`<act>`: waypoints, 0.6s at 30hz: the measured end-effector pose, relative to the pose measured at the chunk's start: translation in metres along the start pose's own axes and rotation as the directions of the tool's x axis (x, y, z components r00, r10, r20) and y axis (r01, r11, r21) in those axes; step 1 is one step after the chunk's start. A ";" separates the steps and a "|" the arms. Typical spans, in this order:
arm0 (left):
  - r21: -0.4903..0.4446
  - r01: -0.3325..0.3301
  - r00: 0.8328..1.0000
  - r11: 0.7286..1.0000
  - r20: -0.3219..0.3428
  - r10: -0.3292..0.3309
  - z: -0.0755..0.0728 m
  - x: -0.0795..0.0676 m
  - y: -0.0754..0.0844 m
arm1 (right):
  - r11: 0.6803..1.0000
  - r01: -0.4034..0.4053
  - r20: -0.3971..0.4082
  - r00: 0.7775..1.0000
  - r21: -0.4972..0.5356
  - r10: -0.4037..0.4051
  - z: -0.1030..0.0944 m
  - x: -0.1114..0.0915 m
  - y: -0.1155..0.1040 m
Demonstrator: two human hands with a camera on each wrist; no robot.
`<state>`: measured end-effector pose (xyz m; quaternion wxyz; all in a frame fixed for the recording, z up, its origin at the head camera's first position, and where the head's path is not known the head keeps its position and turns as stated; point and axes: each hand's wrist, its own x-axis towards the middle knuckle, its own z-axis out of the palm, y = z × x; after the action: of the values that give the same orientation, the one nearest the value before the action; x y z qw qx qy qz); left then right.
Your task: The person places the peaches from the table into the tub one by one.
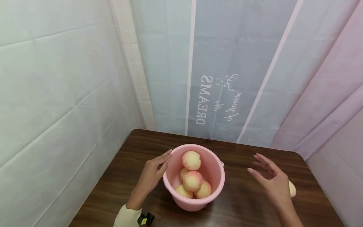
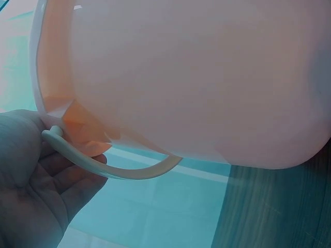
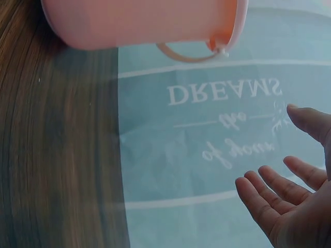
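Note:
A pink bucket stands on the table with several yellow peaches with a red blush inside; one peach lies toward the far side and another on top of the pile. My left hand touches the left side of the rim with extended fingers, beside the pivot of the pale handle in the left wrist view. To the right of the bucket, my right hand is held in the air, fingers spread and nothing in them. Behind that hand, a pale yellow object shows only in part.
The dark wooden table ends at a blue-grey cloth backdrop with mirrored white lettering. A white cloth wall rises on the left, and pinkish cloth hangs at the right.

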<state>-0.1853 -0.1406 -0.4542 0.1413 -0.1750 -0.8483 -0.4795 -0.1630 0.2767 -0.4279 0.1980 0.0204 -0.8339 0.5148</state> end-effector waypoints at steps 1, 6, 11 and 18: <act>0.002 0.002 1.000 1.000 0.002 -0.002 0.000 0.000 0.000 | 1.000 -0.011 -0.008 1.000 -0.012 0.011 -0.001 0.000 0.002; 0.004 -0.002 1.000 1.000 0.003 0.002 0.000 0.000 -0.001 | 0.996 -0.055 -0.040 0.998 -0.073 0.053 -0.008 -0.001 0.008; 0.003 -0.016 1.000 1.000 0.004 0.016 0.000 0.000 -0.002 | 0.989 -0.108 -0.064 0.993 -0.098 0.102 -0.012 -0.004 0.013; -0.003 -0.028 1.000 1.000 -0.002 0.028 -0.001 0.000 0.001 | 0.985 -0.132 -0.109 0.987 -0.112 0.120 -0.019 -0.007 0.021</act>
<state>-0.1851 -0.1409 -0.4535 0.1484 -0.1863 -0.8450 -0.4788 -0.1560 0.3020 -0.4412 0.2081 -0.0707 -0.8514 0.4763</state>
